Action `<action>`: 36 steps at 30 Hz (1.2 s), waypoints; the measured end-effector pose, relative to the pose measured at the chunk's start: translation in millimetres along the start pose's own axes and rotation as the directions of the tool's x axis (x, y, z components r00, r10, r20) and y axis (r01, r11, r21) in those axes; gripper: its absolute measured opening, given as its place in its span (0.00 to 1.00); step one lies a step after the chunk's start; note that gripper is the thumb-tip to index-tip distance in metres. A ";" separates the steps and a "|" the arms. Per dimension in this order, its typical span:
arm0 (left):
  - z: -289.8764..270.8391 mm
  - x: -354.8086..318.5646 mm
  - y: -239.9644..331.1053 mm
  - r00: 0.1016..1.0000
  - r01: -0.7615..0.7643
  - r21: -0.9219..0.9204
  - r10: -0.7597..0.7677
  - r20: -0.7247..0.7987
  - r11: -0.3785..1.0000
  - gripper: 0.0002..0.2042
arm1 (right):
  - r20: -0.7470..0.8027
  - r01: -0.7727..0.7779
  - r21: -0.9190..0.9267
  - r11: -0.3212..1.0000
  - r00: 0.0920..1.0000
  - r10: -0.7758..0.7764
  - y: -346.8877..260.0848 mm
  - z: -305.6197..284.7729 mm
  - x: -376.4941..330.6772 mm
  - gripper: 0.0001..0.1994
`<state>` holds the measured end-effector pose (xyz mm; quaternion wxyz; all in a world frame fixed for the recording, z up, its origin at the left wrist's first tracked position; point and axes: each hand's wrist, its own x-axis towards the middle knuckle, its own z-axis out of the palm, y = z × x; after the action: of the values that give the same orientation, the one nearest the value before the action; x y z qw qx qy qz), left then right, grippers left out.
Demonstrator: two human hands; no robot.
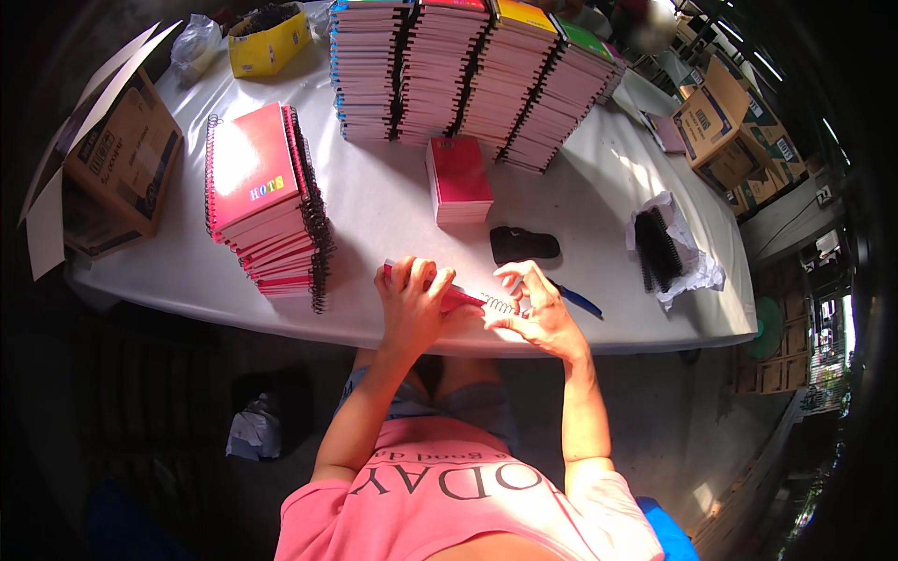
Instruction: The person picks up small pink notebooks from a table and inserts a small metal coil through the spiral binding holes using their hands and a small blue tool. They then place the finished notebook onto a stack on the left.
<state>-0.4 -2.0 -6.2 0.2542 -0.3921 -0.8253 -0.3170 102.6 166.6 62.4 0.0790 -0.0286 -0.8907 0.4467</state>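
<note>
At the table's near edge my left hand (413, 301) is closed round a red-covered notebook (458, 298), held up on its edge. A spiral binding coil (499, 305) sticks out from the notebook's right end. My right hand (541, 313) pinches that coil between thumb and fingers; how far it runs into the pages is hidden. Just past the right hand lies a blue-handled tool (582, 300), partly covered by the hand. A black pouch-like thing (524, 245) rests beyond my hands, and farther back sits a short stack of red-covered books (460, 173) showing no coils.
Spiral-bound red notebooks (257, 178) are piled at left. Tall notebook stacks (435, 79) stand at the back. Black coils (658, 248) lie on crumpled wrapping (697, 266) at right. Cardboard boxes (122, 154) flank the white-covered table (374, 215); a yellow box (268, 42) is far left.
</note>
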 end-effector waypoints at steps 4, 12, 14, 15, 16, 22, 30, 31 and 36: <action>1.2 0.4 -0.5 0.999 0.005 -0.037 -0.004 0.032 0.999 0.25 | 0.225 -0.122 0.140 0.983 0.970 0.089 15.6 -5.0 1.8 0.18; -9.8 8.9 0.0 1.000 -0.015 -0.130 0.013 -0.017 0.991 0.26 | -0.210 -0.088 -0.527 0.845 0.977 -0.029 84.3 -38.8 38.7 0.13; -10.2 7.2 -1.3 1.000 -0.024 -0.140 0.025 0.006 0.990 0.26 | -0.175 -0.186 -0.258 0.948 0.974 0.143 91.3 -42.9 46.2 0.11; -10.0 6.1 -2.6 0.999 -0.023 -0.142 0.026 0.019 0.990 0.26 | -0.135 -0.046 0.083 0.995 0.989 0.057 89.0 -40.0 46.5 0.11; -9.5 7.0 -3.8 1.000 -0.019 -0.148 0.021 0.011 0.989 0.25 | -0.126 0.085 0.418 0.905 0.991 -0.035 85.1 -36.4 42.2 0.10; -3.5 3.1 -10.4 0.999 -0.040 -0.213 0.045 0.020 0.976 0.23 | 0.320 -0.185 0.706 0.684 0.945 -0.074 61.3 -10.7 31.5 0.13; -11.7 8.8 -7.1 0.999 -0.034 -0.248 0.043 0.031 0.968 0.21 | 0.262 -0.058 0.773 0.632 0.936 -0.235 37.9 -19.8 40.1 0.13; -7.5 10.3 -11.7 1.000 0.004 -0.256 0.003 0.025 0.967 0.22 | 0.258 -0.040 0.895 0.445 0.859 -0.443 33.0 -17.4 43.0 0.13; -6.8 14.6 -18.2 0.991 0.126 -0.359 -0.130 0.013 0.925 0.27 | 0.236 -0.096 0.703 0.705 0.966 -0.103 52.3 -10.7 46.8 0.16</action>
<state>-22.2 -8.8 2.2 0.1615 -0.3757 -0.7758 -0.4804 57.2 212.1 32.3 -0.0315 0.0640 -0.6528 0.7541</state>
